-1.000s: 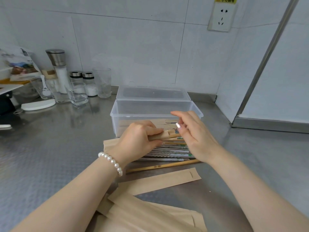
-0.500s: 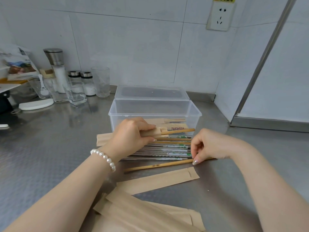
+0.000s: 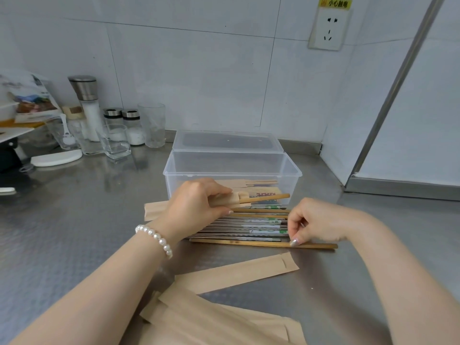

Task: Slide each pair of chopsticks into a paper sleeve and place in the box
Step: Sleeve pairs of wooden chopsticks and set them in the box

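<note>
My left hand (image 3: 196, 202) grips a brown paper sleeve (image 3: 227, 199) with one wooden chopstick (image 3: 268, 197) sticking out of its right end. My right hand (image 3: 316, 222) is down on the counter, its fingertips pinching a single wooden chopstick (image 3: 249, 243) that lies at the front of a pile of loose chopsticks (image 3: 254, 225). Behind the pile stands the clear plastic box (image 3: 293, 174), lid open, with sleeved chopsticks (image 3: 258, 186) inside. A loose empty sleeve (image 3: 236, 272) lies in front, and a stack of sleeves (image 3: 214, 322) is at the bottom.
The steel counter carries a grinder (image 3: 86, 105), two shakers (image 3: 124, 125), glasses (image 3: 151, 124) and a white lid (image 3: 57, 158) at the back left. A tiled wall with a socket (image 3: 328, 28) stands behind; a metal-framed panel (image 3: 388, 100) closes the right side.
My right hand dropped from beside the sleeve's mouth to the counter and took hold of the front wooden chopstick. My left hand kept holding the sleeve with one chopstick in it.
</note>
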Action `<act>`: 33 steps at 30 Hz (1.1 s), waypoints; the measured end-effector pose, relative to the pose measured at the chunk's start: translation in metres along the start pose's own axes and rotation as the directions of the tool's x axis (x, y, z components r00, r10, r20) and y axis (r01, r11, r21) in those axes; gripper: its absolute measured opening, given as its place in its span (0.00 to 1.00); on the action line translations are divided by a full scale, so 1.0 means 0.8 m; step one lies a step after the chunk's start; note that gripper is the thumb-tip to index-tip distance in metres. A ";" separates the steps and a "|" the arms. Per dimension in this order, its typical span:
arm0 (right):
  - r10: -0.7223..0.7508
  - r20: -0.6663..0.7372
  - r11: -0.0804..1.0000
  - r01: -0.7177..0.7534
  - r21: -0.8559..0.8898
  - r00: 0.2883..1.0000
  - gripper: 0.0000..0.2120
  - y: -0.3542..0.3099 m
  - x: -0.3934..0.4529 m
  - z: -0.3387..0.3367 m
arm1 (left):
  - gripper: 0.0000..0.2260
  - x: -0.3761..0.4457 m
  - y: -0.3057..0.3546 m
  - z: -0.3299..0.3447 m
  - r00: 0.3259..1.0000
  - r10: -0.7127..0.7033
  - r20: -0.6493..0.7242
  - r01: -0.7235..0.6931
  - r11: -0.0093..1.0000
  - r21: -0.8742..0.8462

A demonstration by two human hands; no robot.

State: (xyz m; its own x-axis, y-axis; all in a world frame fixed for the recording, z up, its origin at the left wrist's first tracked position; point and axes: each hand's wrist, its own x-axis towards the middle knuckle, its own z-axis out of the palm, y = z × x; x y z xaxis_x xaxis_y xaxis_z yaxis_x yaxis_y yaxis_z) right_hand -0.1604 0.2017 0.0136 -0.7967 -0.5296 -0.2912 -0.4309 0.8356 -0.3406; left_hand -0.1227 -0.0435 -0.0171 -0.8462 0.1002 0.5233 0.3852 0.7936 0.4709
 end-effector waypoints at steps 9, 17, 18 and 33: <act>0.007 0.060 1.000 -0.007 -0.004 0.998 0.06 -0.009 -0.001 0.004 | 0.17 0.000 -0.003 0.000 1.000 -0.008 0.022 0.008 1.000 -0.003; 0.003 -0.044 0.997 0.000 0.076 0.999 0.04 -0.004 -0.016 -0.013 | 0.17 0.001 -0.003 -0.006 1.000 -0.023 0.014 0.023 1.000 0.001; 0.003 -0.058 0.994 0.003 0.105 0.998 0.03 -0.002 -0.021 -0.018 | 0.17 0.002 -0.003 -0.006 0.999 -0.029 0.014 0.029 1.000 0.000; 0.033 -0.461 0.903 0.171 0.393 0.887 0.17 0.051 -0.063 -0.058 | 0.16 0.004 -0.004 -0.011 0.999 -0.042 0.014 0.042 0.999 0.006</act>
State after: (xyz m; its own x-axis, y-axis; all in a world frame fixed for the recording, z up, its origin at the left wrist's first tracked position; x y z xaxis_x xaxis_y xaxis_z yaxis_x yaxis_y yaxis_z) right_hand -0.1574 0.2693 0.0563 -0.9160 -0.3749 0.1428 -0.3590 0.6070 -0.7090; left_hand -0.1232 -0.0514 -0.0110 -0.8665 0.0751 0.4935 0.3473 0.8007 0.4881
